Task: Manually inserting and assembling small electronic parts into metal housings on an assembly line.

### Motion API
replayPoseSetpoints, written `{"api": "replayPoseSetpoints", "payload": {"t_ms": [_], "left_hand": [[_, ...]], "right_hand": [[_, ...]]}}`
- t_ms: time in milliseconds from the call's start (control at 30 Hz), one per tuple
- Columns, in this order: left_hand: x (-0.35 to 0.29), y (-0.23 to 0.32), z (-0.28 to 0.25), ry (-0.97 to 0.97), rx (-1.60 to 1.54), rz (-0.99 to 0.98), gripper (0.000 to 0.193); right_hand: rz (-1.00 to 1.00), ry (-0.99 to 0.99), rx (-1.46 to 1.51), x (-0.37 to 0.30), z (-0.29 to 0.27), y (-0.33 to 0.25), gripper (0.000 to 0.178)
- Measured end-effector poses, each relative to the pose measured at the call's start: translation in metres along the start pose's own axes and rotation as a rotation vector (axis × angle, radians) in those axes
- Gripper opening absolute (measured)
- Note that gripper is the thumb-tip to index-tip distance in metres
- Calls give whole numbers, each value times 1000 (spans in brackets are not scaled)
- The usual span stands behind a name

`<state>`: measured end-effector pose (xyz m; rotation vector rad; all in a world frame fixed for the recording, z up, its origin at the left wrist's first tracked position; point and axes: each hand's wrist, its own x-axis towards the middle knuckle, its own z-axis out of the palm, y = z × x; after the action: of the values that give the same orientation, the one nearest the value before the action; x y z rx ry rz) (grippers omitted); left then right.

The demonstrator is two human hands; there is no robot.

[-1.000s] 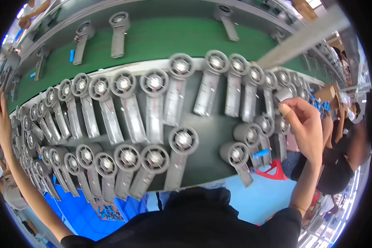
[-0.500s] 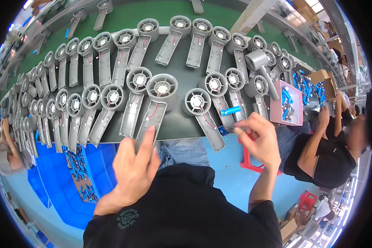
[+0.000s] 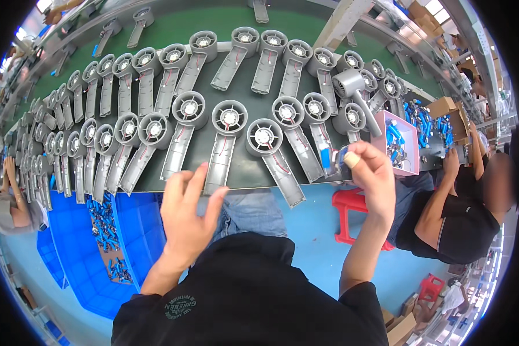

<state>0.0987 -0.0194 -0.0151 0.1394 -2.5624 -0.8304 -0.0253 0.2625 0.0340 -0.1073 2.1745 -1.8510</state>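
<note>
Grey handheld-fan housings with round fan heads and long open handles lie in rows on the dark table. My left hand [image 3: 187, 210], fingers spread, is at the near end of one housing [image 3: 219, 155]; I cannot tell whether it touches the handle. Pinched in my right hand [image 3: 372, 173] is a small circuit board [image 3: 341, 155], partly hidden by the fingers. A blue cylindrical battery [image 3: 326, 158] hangs beside it, over a housing's handle [image 3: 322, 138]. Another housing [image 3: 277, 164] lies between my hands, its handle reaching past the table edge.
A pink box [image 3: 412, 155] of blue batteries stands at right, with more batteries [image 3: 421, 124] and a cardboard box behind. Blue bins [image 3: 83, 254] stand below the table at left. A red stool [image 3: 347, 216] and a seated person [image 3: 455, 225] are at right.
My right hand has moved slightly right and up; the battery has swung from lying sideways to hanging upright. My left hand's fingers have spread, and the housing beside it now lies straighter.
</note>
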Motion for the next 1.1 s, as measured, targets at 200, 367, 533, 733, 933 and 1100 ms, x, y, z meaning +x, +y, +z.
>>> {"api": "replayPoseSetpoints", "payload": {"t_ms": [200, 367, 533, 733, 933, 1100], "left_hand": [[49, 10, -20, 104, -214, 389, 39], [76, 22, -18, 25, -459, 577, 49], [55, -18, -26, 76, -834, 349, 32], [35, -29, -38, -116, -1055, -355, 22], [39, -24, -6, -88, -236, 24, 7], [40, -25, 10, -36, -121, 18, 8]], "right_hand": [[-49, -295, 244, 14, 7, -35, 14], [36, -581, 140, 27, 62, -54, 16], [104, -603, 200, 32, 109, -39, 23], [-381, -137, -256, 20, 134, 9, 12], [-374, -38, -325, 13, 160, 20, 11], [-400, 8, -316, 8, 175, 35, 20]]}}
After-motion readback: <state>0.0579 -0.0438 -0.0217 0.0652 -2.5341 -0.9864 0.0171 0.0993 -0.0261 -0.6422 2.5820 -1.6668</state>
